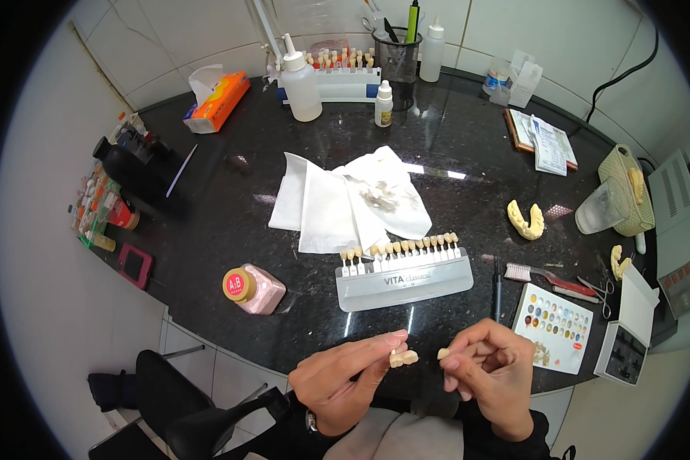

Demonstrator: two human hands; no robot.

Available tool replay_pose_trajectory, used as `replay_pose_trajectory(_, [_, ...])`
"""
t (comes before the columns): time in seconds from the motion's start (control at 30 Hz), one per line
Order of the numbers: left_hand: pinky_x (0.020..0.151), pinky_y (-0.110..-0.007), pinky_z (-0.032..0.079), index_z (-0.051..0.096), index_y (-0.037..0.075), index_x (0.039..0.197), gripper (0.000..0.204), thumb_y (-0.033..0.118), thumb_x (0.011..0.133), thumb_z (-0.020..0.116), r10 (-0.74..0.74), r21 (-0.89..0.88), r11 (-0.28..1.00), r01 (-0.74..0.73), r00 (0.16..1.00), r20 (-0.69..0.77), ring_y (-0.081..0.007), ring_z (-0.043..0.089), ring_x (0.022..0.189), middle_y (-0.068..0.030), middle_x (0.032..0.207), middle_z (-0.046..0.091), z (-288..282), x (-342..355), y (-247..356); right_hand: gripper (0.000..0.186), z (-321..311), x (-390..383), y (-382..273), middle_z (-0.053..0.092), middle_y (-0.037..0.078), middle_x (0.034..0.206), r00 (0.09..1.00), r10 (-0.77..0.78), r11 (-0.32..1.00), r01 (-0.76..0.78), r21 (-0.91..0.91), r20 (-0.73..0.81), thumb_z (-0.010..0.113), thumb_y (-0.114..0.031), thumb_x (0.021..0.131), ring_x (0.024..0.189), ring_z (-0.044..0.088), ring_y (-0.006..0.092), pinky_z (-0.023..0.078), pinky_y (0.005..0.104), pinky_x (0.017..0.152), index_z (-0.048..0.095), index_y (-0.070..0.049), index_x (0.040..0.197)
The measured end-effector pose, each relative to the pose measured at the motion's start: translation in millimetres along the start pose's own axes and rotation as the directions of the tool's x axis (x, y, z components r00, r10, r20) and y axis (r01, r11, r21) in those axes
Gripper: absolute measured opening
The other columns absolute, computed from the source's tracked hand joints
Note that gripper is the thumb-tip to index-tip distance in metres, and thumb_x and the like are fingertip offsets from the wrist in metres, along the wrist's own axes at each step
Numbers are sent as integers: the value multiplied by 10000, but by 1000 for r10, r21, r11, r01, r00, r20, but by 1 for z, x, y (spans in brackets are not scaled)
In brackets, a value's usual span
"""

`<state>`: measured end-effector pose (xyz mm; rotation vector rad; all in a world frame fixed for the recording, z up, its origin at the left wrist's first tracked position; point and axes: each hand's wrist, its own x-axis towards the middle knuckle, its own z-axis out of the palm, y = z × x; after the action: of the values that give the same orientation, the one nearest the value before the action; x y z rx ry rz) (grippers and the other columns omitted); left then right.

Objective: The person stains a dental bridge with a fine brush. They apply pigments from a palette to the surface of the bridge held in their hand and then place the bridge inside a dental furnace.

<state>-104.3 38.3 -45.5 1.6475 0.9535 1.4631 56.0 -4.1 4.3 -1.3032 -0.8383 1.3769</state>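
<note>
Comparing stage, by the look of it: small tooth-coloured dental piece (403, 357) pinched at the fingertips of the left hand (343, 381), thumb and forefinger clenched on it. Right hand (492, 370) curled close, fingers grasping a single pale shade tab (443, 353), its tip held just beside the piece and not quite touching. Both kept low over the near edge of the dark table (452, 138), in front of the grey shade guide (403, 270) with its row of tabs. Probably called for next: bringing tab and piece side by side, level, steady, under even light. Crumpled white tissues (353, 199) farther back, pink-lidded jar (254, 288) to the left, colour palette card (553, 326) to the right, yellow dental cast (527, 220) well apart.
</note>
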Motion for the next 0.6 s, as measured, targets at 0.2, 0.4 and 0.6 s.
replay_pose_trajectory(0.2, [602,-247,536,631,-36,882,158,-48,725,643,-32,-60,998,31,999,-22,-222,671,709,-176,840,660,2,-1,2,137,9,2,9,443,-4,594,998,-49,986,56,156,-50,484,-123,911,517,370,34,278,177,454,405,-12,927])
replay_pose_trajectory(0.4, [602,-287,546,621,-54,803,156,57,723,695,7,-122,992,19,977,213,-277,666,687,-252,854,633,-5,5,1,134,17,9,15,419,2,618,986,-157,980,163,110,-60,421,-128,936,562,344,42,291,189,495,378,-9,980])
replay_pose_trajectory(0.6, [671,-271,539,632,-36,856,148,-25,713,664,99,-119,990,-75,972,211,-243,663,791,-222,921,633,-1,9,-1,168,20,14,26,463,22,646,966,-258,963,259,74,-13,406,-113,938,583,380,52,320,184,538,356,2,1051])
